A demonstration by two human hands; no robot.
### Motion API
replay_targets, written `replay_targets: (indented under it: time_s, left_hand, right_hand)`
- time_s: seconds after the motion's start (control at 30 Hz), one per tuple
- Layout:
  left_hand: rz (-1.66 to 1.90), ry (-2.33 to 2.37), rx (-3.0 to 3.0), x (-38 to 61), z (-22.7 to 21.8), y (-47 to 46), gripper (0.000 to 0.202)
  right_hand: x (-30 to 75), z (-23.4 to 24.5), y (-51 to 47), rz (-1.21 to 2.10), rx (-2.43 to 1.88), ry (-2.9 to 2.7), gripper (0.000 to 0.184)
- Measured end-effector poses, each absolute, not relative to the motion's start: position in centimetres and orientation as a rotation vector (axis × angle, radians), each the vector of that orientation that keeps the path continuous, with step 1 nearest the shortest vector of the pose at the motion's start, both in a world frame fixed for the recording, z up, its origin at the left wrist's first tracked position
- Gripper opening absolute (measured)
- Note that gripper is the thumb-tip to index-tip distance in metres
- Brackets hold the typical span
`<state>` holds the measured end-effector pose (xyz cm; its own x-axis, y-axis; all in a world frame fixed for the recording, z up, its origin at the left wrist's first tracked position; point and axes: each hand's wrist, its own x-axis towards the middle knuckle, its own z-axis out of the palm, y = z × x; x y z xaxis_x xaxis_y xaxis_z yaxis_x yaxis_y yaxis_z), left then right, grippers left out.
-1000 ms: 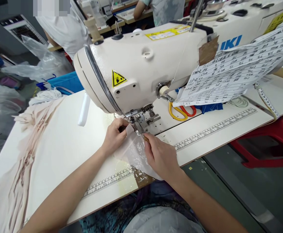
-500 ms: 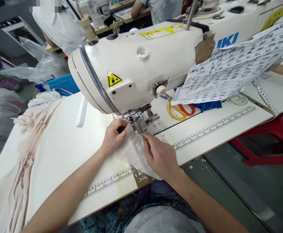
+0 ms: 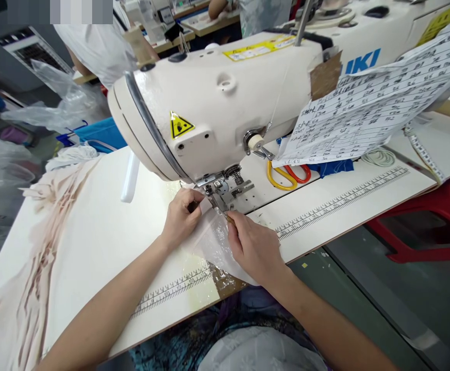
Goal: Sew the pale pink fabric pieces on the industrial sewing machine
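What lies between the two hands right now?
In the head view, pale fabric lies between the left hand and right hand, as does the front end of a slim tool held in the right.

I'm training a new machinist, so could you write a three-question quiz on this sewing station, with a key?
1. True or false: the left hand holds the scissors.
2. Fill in the shape: the yellow warning label on the sewing machine is a ____.
3. What does the right hand hold?
A) tape measure
B) slim tool
C) sheet of paper

Key:
1. False; it pinches pale cloth.
2. Triangle.
3. B.
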<state>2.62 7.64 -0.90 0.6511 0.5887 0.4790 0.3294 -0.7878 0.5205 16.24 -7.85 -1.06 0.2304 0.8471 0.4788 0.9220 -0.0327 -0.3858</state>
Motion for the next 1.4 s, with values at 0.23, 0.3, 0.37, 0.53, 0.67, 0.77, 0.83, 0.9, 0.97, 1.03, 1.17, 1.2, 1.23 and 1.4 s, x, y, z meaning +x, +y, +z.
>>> replay_targets:
  time_s: [0.23,0.3,0.37,0.53,0.67,0.77,0.83,0.9,0.97,1.03,1.17,1.2,1.23,1.4]
  left_hand:
    - [1.011,0.324,2.976,2.7,-0.7,7.8,0.014]
    - [0.959,0.286,3.025,2.6,-0.6,7.7,0.016]
    - [0.879,0.273,3.021,2.4,-0.4,7.6,0.019]
    - [0.669,0.26,2.966,1.8,0.5,7.0,0.028]
    - [0.536,0.407,3.011,2.0,0.8,5.3,0.032]
    - [0.509,0.555,3.022,2.5,0.5,3.9,0.029]
    - [0.519,0.612,3.023,2.6,0.2,3.1,0.031]
    - [0.544,0.627,3.027,2.5,0.0,2.6,0.035]
    - [0.564,0.611,3.041,2.3,-0.2,2.4,0.039]
    - [0.565,0.582,3.058,2.0,-0.3,2.3,0.04]
    - [0.56,0.571,3.105,1.9,-0.4,2.3,0.04]
    - [0.565,0.577,3.115,1.9,-0.5,2.4,0.04]
    - [0.57,0.582,3.122,1.9,-0.5,2.5,0.04]
    - [0.567,0.635,3.098,2.0,-0.6,2.8,0.042]
  right_hand:
    - [15.9,-0.8,-7.8,-0.246,-1.947,-1.669,0.025]
    - [15.7,-0.8,-8.2,-0.274,-1.968,-1.669,0.025]
    - [15.6,-0.6,-9.3,-0.269,-1.964,-1.665,0.025]
    - [15.5,-0.3,-14.1,-0.026,-1.843,-1.643,0.019]
    - [15.7,-0.2,-16.8,0.085,-1.775,-1.713,0.022]
    - [16.0,-0.4,-17.1,0.086,-1.737,-1.746,0.025]
    - [16.2,-0.6,-17.1,0.086,-1.728,-1.765,0.027]
    - [16.4,-0.8,-16.9,0.083,-1.726,-1.78,0.029]
    - [16.4,-0.9,-16.9,0.064,-1.718,-1.794,0.029]
    - [16.5,-0.8,-16.9,0.058,-1.715,-1.81,0.029]
    - [16.4,-0.5,-16.8,0.074,-1.737,-1.831,0.028]
    - [16.4,-0.4,-16.8,0.074,-1.736,-1.837,0.028]
    - [16.4,-0.3,-16.7,0.073,-1.735,-1.843,0.028]
    - [16.4,0.1,-16.0,0.058,-1.753,-1.873,0.028]
